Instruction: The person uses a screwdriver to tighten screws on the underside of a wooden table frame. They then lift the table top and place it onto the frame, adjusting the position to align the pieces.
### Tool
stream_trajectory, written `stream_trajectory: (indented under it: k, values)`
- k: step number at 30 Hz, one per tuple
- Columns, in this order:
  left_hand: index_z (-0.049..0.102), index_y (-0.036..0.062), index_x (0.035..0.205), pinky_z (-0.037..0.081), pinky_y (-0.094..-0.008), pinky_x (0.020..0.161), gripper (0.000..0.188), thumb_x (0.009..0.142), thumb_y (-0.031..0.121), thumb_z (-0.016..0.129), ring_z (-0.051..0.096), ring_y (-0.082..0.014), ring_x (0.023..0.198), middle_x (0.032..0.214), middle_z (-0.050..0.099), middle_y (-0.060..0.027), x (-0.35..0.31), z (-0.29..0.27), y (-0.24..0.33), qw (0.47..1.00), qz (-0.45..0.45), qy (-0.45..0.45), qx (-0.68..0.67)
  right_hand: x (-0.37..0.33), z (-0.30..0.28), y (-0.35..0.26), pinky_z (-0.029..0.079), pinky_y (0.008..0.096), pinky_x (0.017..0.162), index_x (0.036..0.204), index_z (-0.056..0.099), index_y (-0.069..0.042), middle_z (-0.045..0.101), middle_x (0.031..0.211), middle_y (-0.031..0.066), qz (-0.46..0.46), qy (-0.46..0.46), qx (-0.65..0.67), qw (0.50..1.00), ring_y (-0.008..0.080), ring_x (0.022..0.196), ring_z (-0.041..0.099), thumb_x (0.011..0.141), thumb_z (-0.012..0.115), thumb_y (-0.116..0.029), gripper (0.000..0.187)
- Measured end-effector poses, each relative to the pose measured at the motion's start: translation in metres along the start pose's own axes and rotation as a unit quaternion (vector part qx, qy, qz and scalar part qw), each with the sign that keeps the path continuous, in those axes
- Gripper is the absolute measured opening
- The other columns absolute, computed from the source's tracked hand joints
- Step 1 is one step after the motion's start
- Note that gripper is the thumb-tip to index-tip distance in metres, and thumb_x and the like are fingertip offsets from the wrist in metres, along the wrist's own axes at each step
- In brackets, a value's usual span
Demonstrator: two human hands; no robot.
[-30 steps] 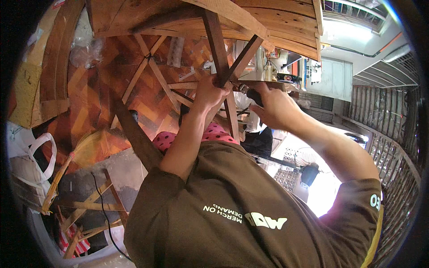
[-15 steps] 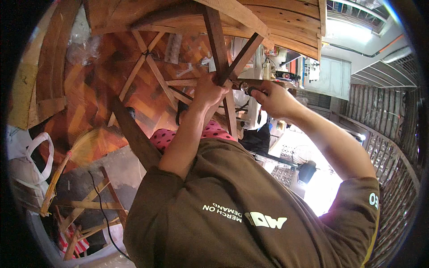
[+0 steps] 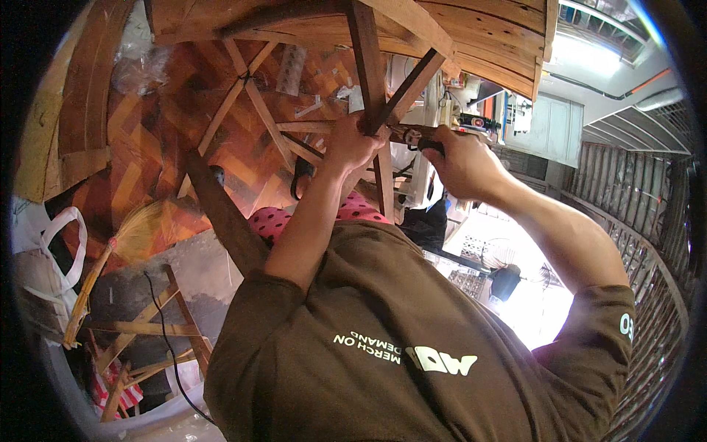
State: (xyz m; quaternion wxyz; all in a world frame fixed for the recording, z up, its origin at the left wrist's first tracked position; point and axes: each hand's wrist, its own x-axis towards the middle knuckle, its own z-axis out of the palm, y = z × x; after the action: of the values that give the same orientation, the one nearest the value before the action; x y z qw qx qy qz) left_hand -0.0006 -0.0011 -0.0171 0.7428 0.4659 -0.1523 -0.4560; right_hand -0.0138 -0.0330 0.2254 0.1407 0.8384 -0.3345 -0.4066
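Note:
A slatted wooden tabletop (image 3: 490, 33) slants across the top of the view, its underside framed by a curved rail. Dark wooden legs (image 3: 366, 62) cross beneath it. My left hand (image 3: 353, 144) is closed around the crossing, where a slanted brace (image 3: 407, 87) meets the leg. Beside it, my right hand (image 3: 468, 166) grips a hand tool with a dark handle and shiny metal head (image 3: 412, 138). The tool's head reaches the wood near the crossing; its exact kind is too small to make out. My left fingertips are partly hidden by the wood.
Crossed wooden legs (image 3: 247, 96) stand on the patterned floor (image 3: 158, 158). At left are a straw broom (image 3: 132, 236) and a white bag (image 3: 55, 272); a black cord (image 3: 166, 331) hangs below. A cluttered bench (image 3: 471, 110) and a fan (image 3: 504, 280) are to the right.
My right hand has shifted slightly, and the tool's handle and head have turned a little. My left hand keeps its hold on the wood. The whole view has moved slightly.

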Motion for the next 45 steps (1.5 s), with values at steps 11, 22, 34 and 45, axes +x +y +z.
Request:
stream_trajectory:
  k: [11, 22, 34, 45]
  values:
    - [0.067, 0.0016, 0.096, 0.049, -0.0325, 0.074, 0.028, 0.07, 0.008, 0.076, 0.064, -0.019, 0.079, 0.085, 0.067, -0.007, 0.003, 0.003, -0.002, 1.0, -0.026, -0.014, -0.006, -0.016, 0.012, 0.01, 0.055, 0.0462, 0.067, 0.129, 0.05, -0.005, 0.066, 0.092, 0.0217, -0.15, 0.098, -0.278, 0.944, 0.0354, 0.083, 0.069, 0.093, 0.061, -0.027, 0.044]
    - [0.065, 0.0008, 0.096, 0.049, -0.0339, 0.075, 0.029, 0.071, 0.009, 0.076, 0.063, -0.0197, 0.079, 0.084, 0.067, -0.0072, 0.002, 0.002, -0.005, 0.999, -0.021, -0.01, -0.031, 0.014, -0.003, 0.0, 0.052, 0.0507, 0.084, 0.107, 0.064, 0.0, 0.067, 0.101, 0.0271, 0.006, -0.088, 0.006, 0.996, 0.0459, 0.095, 0.065, 0.099, 0.046, -0.038, 0.043]
    - [0.068, 0.0005, 0.098, 0.051, -0.0348, 0.074, 0.034, 0.069, 0.014, 0.078, 0.067, -0.0243, 0.081, 0.087, 0.071, -0.0098, 0.006, 0.001, -0.004, 1.0, -0.012, -0.011, 0.022, -0.017, 0.019, 0.01, 0.056, 0.0491, 0.071, 0.128, 0.05, -0.002, 0.065, 0.091, 0.0195, -0.117, 0.076, -0.289, 0.947, 0.0369, 0.08, 0.069, 0.097, 0.055, -0.033, 0.045]
    - [0.068, 0.0015, 0.096, 0.05, -0.0311, 0.071, 0.027, 0.072, 0.009, 0.076, 0.064, -0.0171, 0.077, 0.085, 0.07, -0.0075, -0.001, 0.003, 0.001, 0.999, -0.008, 0.004, -0.045, 0.017, -0.01, 0.003, 0.052, 0.0486, 0.07, 0.106, 0.065, 0.001, 0.069, 0.086, 0.0243, 0.062, -0.118, 0.095, 0.986, 0.0421, 0.076, 0.066, 0.099, 0.052, -0.039, 0.042]
